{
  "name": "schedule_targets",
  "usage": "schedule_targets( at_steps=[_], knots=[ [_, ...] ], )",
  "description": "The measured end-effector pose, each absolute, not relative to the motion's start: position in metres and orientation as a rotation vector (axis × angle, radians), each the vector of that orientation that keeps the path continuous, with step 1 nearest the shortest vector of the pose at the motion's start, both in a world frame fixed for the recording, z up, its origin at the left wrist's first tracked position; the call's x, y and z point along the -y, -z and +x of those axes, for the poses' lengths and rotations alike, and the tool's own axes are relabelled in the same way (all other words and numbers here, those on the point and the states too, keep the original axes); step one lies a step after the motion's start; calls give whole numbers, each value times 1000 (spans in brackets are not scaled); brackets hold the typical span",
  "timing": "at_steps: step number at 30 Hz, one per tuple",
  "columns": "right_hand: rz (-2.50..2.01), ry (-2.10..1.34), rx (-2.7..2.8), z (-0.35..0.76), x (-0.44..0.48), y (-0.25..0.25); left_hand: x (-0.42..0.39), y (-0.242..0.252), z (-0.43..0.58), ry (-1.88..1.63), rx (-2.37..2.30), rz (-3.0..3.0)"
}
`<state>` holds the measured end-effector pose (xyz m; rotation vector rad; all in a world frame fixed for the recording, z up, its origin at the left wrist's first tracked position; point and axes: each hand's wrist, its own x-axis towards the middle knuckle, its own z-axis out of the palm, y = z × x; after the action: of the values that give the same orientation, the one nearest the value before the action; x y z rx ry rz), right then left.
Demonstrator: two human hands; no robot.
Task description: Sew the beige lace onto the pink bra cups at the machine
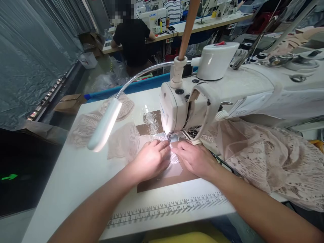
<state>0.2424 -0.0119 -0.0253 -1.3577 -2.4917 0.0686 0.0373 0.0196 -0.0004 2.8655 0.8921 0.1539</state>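
Note:
The sewing machine [174,108] stands over the white table, its needle area lit by a lamp. A piece of pale lace fabric [174,158] lies under the needle. My left hand [154,157] is left of the needle, fingers curled and pressed together on the lace. From the right, my right hand [194,158] grips the lace edge between thumb and forefinger, close to the left fingertips. Parts of the lace are hidden beneath both hands. A brown plate [149,185] lies under the work.
Gathered lace pieces [86,130] lie on the left of the table, and a large lace heap [273,158] on the right. The white lamp [106,126] hangs low at left. A ruler strip [167,209] runs along the front edge. A person [133,40] sits at another machine behind.

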Motion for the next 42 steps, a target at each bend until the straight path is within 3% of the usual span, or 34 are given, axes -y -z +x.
schedule_targets(
  at_steps=[12, 42],
  knots=[
    [-1408, 9, 2351, 245, 13, 26, -23, -4, 32, -286, -787, 2859],
    [-1281, -110, 2481, 246, 28, 17, -13, 1, 36, -147, -922, 2870]
  ],
)
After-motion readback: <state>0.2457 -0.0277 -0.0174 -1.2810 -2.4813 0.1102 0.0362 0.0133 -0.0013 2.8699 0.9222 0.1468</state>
